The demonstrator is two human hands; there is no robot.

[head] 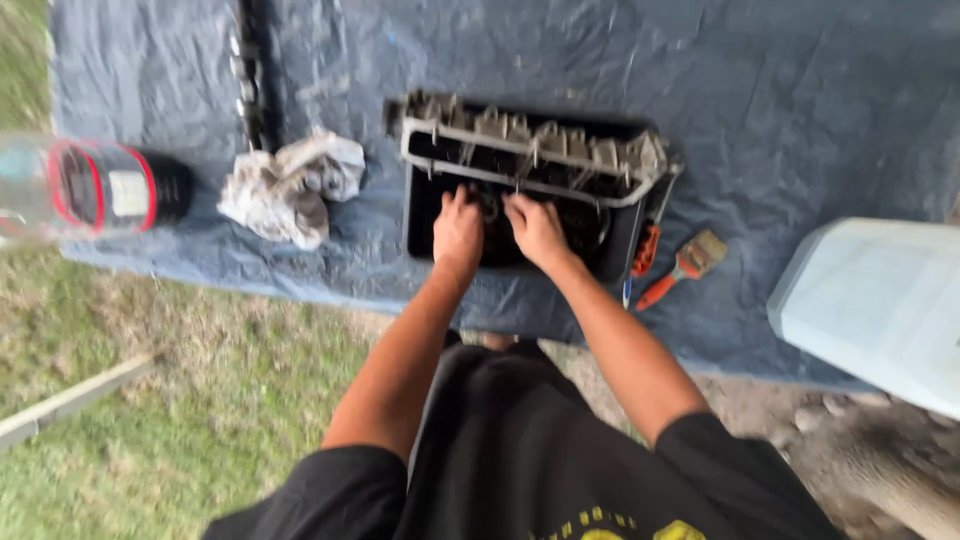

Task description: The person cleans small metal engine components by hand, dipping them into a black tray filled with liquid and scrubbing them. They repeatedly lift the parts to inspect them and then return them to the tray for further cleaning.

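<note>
Head view looks down on a blue tarp (780, 110) spread over the ground, with a black tray (421, 215) lying on it. Both hands reach into the tray from its near edge: the left hand (458, 228) lies palm down with its fingers stretched forward and close together, and the right hand (535, 228) sits just beside it, fingers bent down into the tray's dark inside. The picture is too blurred to show whether either hand pinches anything. A grimy metal engine part (530, 150), long and ribbed, rests across the far side of the tray, just beyond the fingertips of both hands; what else lies in the tray is too dark to tell. Right of the tray, on the tarp, lies a paintbrush (685, 266) with an orange handle, near the right hand. Left of the tray sits a crumpled rag (290, 185), and farther left a clear container (90, 188) with a black cap lies on its side. A pale plastic jug (880, 305) stands at the right edge.
</note>
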